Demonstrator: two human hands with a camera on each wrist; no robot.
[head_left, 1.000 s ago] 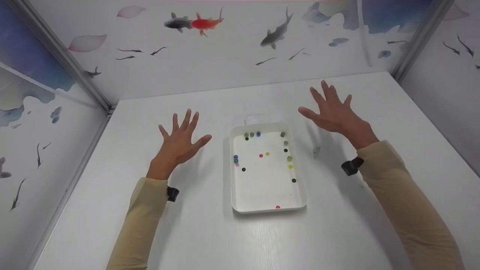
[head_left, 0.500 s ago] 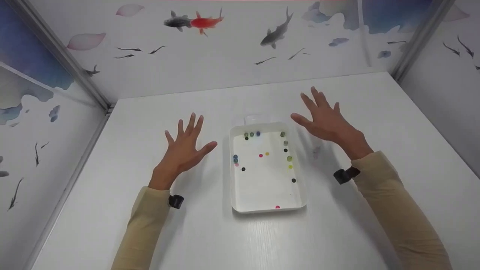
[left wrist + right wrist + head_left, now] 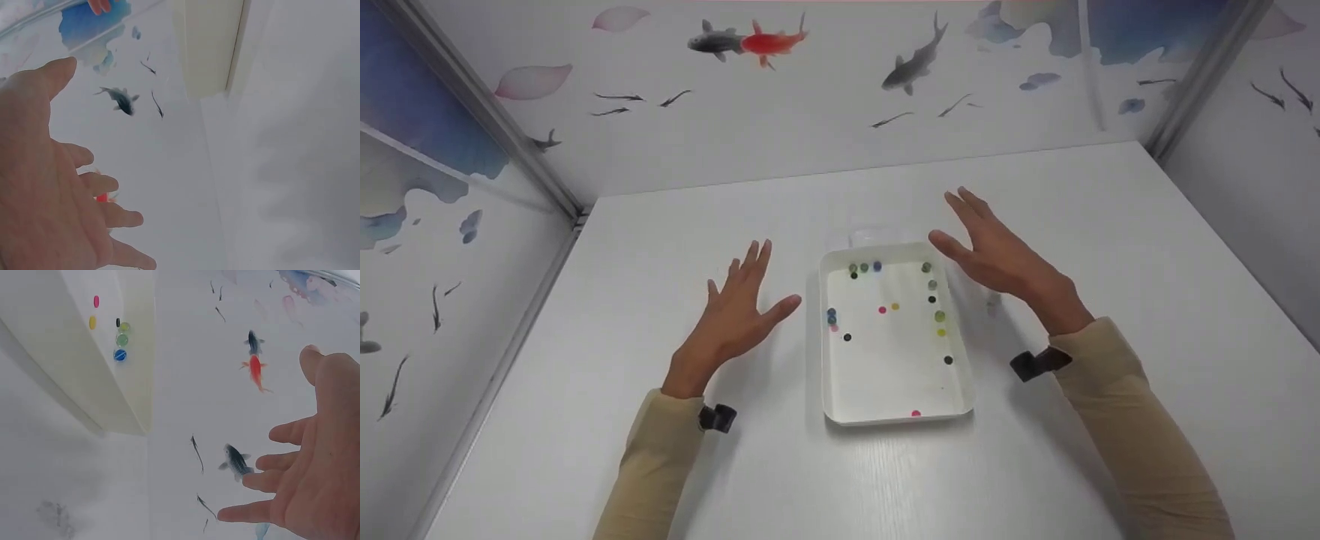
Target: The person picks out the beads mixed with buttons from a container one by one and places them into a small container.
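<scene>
A white rectangular tray [image 3: 892, 382] lies on the table between the two hands. In it are scattered several glass marbles, among them a blue marble [image 3: 877, 266] and a green marble [image 3: 940, 316]. Small round flat pieces lie there too, such as a black piece [image 3: 847, 337], a pink piece [image 3: 916, 414] and a yellow piece [image 3: 93, 322]. My left hand [image 3: 735, 311] hovers left of the tray, fingers extended and thumb spread, holding nothing. Above the table by the tray's far right corner, my right hand [image 3: 997, 255] is likewise stretched out, holding nothing and apart from the tray.
A transparent object [image 3: 868, 238] stands just behind the tray's far edge, its shape hard to make out. Right of the tray is a small clear thing [image 3: 991, 302], partly under the right hand. Walls printed with fish [image 3: 915, 67] border the white table [image 3: 877, 487].
Both hands have drifted inward toward the tray and nearer to me, their fingers drawing closer together. The tray and its pieces stay where they were.
</scene>
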